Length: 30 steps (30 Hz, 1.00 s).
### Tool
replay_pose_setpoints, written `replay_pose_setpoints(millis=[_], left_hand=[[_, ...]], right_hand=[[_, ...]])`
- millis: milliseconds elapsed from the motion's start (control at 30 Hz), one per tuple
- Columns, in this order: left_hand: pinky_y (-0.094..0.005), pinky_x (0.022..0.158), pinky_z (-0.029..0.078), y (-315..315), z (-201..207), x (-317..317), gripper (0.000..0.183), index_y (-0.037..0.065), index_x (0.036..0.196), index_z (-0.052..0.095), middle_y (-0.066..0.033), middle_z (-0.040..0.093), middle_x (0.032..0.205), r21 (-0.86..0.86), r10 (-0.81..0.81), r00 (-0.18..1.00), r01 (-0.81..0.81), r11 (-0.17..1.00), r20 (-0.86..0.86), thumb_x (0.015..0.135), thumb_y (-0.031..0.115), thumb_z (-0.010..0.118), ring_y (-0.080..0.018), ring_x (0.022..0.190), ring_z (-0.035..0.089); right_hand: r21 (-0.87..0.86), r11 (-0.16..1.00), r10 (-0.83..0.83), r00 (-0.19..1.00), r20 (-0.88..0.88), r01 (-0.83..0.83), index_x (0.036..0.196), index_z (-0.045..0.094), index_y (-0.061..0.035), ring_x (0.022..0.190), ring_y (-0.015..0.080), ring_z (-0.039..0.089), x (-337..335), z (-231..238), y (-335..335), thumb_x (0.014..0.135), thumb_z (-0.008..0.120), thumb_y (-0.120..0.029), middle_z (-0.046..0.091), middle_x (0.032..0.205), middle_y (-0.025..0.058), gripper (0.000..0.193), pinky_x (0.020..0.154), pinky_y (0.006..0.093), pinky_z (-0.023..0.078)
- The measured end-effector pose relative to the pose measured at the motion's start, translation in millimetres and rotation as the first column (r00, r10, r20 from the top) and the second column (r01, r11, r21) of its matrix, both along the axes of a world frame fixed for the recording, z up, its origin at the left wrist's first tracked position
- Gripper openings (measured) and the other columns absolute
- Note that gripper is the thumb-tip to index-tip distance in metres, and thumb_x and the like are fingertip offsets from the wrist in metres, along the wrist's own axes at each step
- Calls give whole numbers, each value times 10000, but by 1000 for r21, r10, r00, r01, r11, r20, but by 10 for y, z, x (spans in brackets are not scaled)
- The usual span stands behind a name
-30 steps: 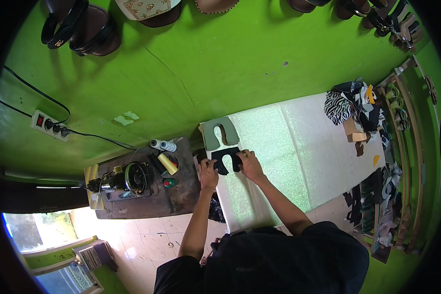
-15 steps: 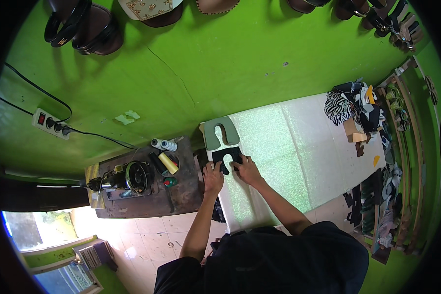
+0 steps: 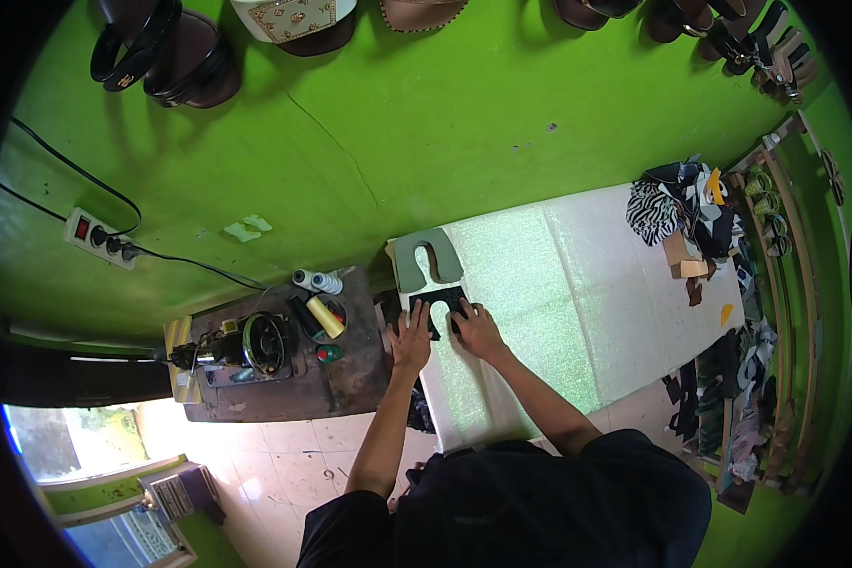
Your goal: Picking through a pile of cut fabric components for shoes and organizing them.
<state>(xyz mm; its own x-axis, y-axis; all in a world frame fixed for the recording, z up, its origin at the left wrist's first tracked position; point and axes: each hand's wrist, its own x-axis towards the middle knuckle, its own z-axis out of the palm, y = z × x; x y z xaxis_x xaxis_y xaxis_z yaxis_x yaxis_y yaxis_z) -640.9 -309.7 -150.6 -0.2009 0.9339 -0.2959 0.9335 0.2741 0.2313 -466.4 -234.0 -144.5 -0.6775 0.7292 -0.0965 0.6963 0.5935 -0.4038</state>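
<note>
A black U-shaped piece of sheet material (image 3: pixel 438 295) lies flat near the left edge of the white-covered table (image 3: pixel 625 331). My left hand (image 3: pixel 410 343) rests on its left side with the fingers stretched out. On the other side my right hand (image 3: pixel 478 333) has its fingers bent and pressed together on the piece's right arm, gripping it at the edge. Just beyond lies a grey-green U-shaped piece (image 3: pixel 409 265), close to the black one. What lies under my fingertips is hidden.
To the left a dark sewing table (image 3: pixel 350 388) carries a black sewing machine (image 3: pixel 227 346) and several thread cones (image 3: pixel 326 282). Scraps (image 3: pixel 651 213) pile up at the table's far right. A rack (image 3: pixel 805 360) stands beyond. Sandals (image 3: pixel 194 62) hang on the green wall.
My left hand has straightened its fingers and lies flatter on the black piece. My right hand has shifted slightly, staying at the piece's right arm. The grey-green piece lies unmoved.
</note>
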Motion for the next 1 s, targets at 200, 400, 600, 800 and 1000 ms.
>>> replay_pose_setpoints(millis=[200, 400, 600, 800, 1000], left_hand=[[-669, 1099, 233, -29, -49, -5, 679, 207, 1528, 280, 63, 163, 1627, 7, 48, 999, -48, 999, -17, 933, 257, 605, -283, 1421, 276], [-636, 1101, 254, -74, 298, 40, 639, 172, 1502, 332, -16, 209, 1610, 80, 37, 998, -42, 996, 57, 931, 235, 612, -285, 1414, 288], [-393, 1127, 314, -571, 639, 32, 514, 48, 1411, 460, -185, 456, 1453, 273, 108, 776, -345, 898, 622, 963, 257, 603, -375, 1311, 448], [-519, 1120, 291, -883, 1233, 192, 560, 88, 1466, 382, -116, 388, 1516, -185, 238, 65, -447, 875, 969, 1023, 424, 451, -271, 1410, 346], [-549, 1103, 276, -823, 1448, 593, 493, 141, 1433, 410, -71, 362, 1539, -151, 170, 23, -352, 924, 985, 1020, 411, 416, -221, 1445, 296]], right_hand=[[-22, 1000, 10, 1000, 25, -10, 1305, 527, -126, 1239, 413, 465, -27, 74, -11, 758, 736, -192, 414, 1455, 217, 589, 1030, 494, 425], [-128, 990, -85, 978, -189, 61, 1320, 520, -86, 1228, 434, 483, 120, 199, -30, 812, 690, -166, 452, 1433, 241, 541, 1043, 479, 412], [-330, 933, -286, 859, -425, 147, 1362, 471, -40, 1205, 387, 549, 374, 728, -334, 889, 668, -198, 507, 1390, 230, 537, 1023, 438, 451], [-590, 780, -568, 633, -526, 210, 1384, 455, -61, 1157, 267, 606, 656, 1055, -703, 943, 635, -196, 559, 1361, 143, 496, 968, 382, 489], [-683, 682, -725, 365, -585, 260, 1386, 462, -78, 1207, 205, 560, 1095, 1554, -1007, 973, 608, -195, 574, 1350, 97, 453, 1011, 356, 441]])
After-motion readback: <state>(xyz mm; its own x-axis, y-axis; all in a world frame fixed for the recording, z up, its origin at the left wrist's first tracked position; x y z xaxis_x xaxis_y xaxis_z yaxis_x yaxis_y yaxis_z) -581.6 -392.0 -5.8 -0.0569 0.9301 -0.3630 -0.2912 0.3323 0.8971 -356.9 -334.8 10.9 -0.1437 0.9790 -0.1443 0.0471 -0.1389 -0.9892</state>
